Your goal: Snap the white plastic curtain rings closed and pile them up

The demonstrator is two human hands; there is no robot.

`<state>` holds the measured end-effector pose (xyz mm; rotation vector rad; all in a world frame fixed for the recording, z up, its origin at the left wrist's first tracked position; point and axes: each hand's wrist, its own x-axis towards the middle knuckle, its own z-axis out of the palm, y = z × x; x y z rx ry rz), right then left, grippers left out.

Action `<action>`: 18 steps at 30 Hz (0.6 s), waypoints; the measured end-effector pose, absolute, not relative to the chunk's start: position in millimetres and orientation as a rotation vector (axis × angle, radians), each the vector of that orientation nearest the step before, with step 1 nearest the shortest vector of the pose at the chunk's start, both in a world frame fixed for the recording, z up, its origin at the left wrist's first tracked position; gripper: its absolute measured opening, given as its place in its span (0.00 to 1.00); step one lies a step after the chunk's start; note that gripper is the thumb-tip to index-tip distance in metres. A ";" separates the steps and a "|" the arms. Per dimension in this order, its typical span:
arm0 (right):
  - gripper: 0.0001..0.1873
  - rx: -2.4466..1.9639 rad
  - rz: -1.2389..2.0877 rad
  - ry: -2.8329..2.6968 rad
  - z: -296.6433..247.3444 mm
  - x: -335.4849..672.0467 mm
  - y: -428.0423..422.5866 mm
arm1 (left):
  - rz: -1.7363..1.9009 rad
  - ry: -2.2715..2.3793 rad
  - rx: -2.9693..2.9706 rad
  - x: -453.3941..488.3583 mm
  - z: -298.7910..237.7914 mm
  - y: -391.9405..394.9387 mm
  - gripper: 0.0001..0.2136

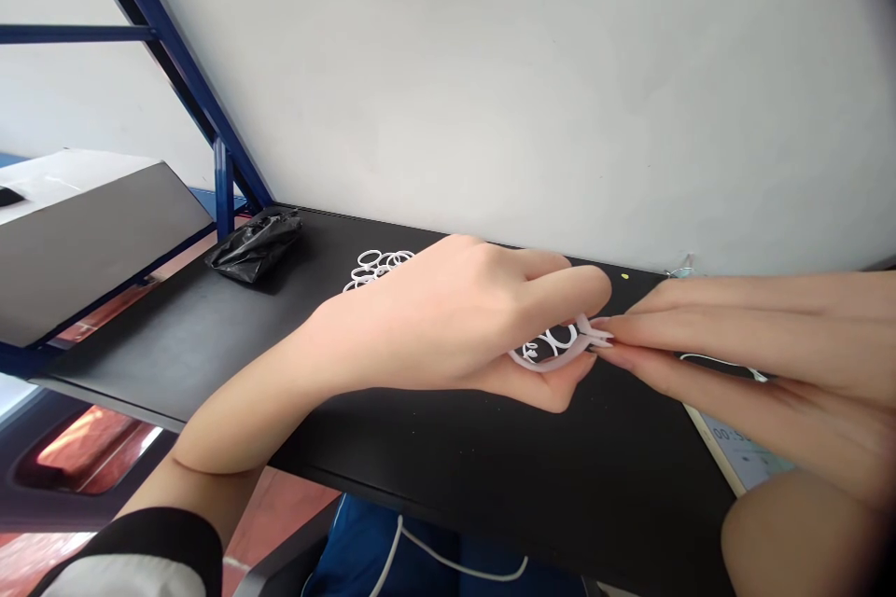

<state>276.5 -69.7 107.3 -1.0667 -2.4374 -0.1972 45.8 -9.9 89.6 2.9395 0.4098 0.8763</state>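
Observation:
My left hand (462,312) reaches in from the lower left above the black table, its fingers closed around a soft white band (560,362) bent into a loop. On the right, my right hand (756,336) pinches the end of that band between thumb and fingertips, where its two sides come together. Through the loop I see thinner white rings (561,337); whether they lie on the table or hang in the loop I cannot tell. Behind my left wrist lies a heap of white rings (371,259), partly hidden by the hand.
A crumpled black plastic bag (258,245) lies on the black table (161,336) at the far left. A phone (746,452) showing a timer is partly under my right arm. A white wall (490,93) rises behind, with a blue metal frame (182,65) on the left.

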 end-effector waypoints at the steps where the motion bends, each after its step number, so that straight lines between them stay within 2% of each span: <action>1: 0.11 -1.055 -0.183 -2.470 107.8 276.3 -69.7 | 0.879 0.411 2.940 45.7 89.6 -9.7 0.04; 11: 0.13 -1.042 -0.131 -2.530 110.3 275.6 -73.5 | 0.908 0.406 2.923 46.4 89.4 -10.3 0.05; 15: 0.10 -1.123 -0.055 -2.360 109.7 275.3 -73.8 | 0.893 0.415 2.926 46.6 89.9 -10.3 0.05; 18: 0.13 -1.068 -0.117 -2.473 110.0 275.1 -74.0 | 0.898 0.410 2.924 46.3 90.0 -10.3 0.05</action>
